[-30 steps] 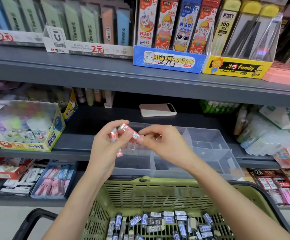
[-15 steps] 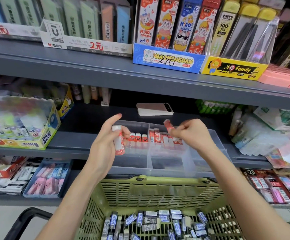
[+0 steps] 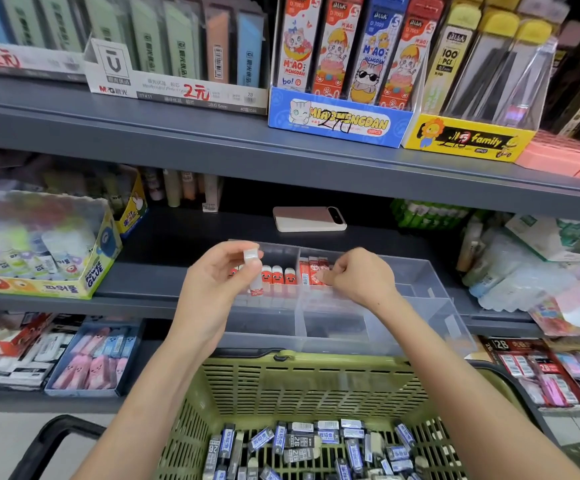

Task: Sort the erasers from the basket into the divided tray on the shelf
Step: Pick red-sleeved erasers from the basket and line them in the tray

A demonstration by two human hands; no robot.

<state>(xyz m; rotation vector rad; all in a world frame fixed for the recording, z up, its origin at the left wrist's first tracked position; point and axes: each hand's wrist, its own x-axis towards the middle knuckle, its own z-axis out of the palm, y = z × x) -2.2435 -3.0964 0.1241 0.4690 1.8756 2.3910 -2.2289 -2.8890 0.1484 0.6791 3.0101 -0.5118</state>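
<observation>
We see a big grey shelf (image 3: 164, 285) full of shop things. Low down in front of it is a green basket (image 3: 309, 386) with holes in its sides. On the shelf sits a clear divided tray (image 3: 416, 271) with little walls inside. Its near wall shows just above the far rim of the basket. To the left on the same shelf stands a glue box (image 3: 39, 251). Behind the tray lies a pink phone (image 3: 309, 220), flat and not touching the tray.

Two bare arms reach up over the basket to the tray. The left hand (image 3: 212, 289) is in front of the tray's back left part. Its thumb and fingers pinch one white eraser (image 3: 254, 271) with a red end, held upright. The right hand (image 3: 361, 278) is at the next part along. Its fingers are curled down, with the tips on the red erasers (image 3: 307, 270) that stand there. We cannot tell if it pinches one or only touches them.

A heap of dark erasers (image 3: 299, 441) in black and blue wrappers lies on the bottom of the basket. A row of face erasers (image 3: 278, 275), red with little faces, stands in the back left part of the tray.
</observation>
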